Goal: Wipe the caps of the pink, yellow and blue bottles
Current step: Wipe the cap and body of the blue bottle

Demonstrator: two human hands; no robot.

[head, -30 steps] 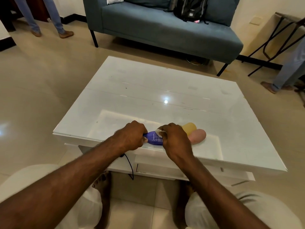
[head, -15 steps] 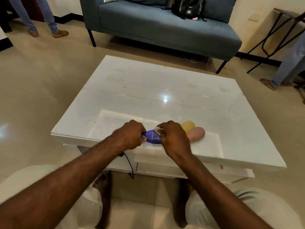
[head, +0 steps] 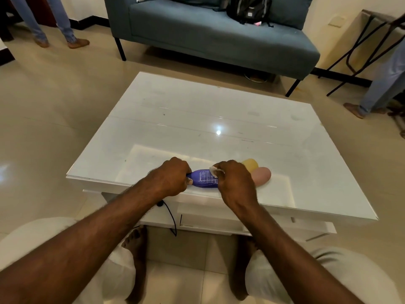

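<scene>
A blue bottle (head: 203, 178) lies sideways near the front edge of the white glass table (head: 197, 119). My left hand (head: 171, 176) grips its left end. My right hand (head: 235, 182) is closed over its right end and holds a small white wipe (head: 215, 169) against it; the cap is hidden under that hand. Just right of my right hand lie a yellow bottle (head: 249, 164) and a pink bottle (head: 262, 176), side by side and partly covered by the hand.
A blue-grey sofa (head: 214, 34) with a black backpack (head: 248, 8) stands beyond the table. People's legs are at the far left (head: 43, 25) and far right (head: 381, 88). A black cable (head: 171, 213) hangs under the table's front edge.
Both hands stay on the blue bottle with only slight shifts. The view has drifted a little.
</scene>
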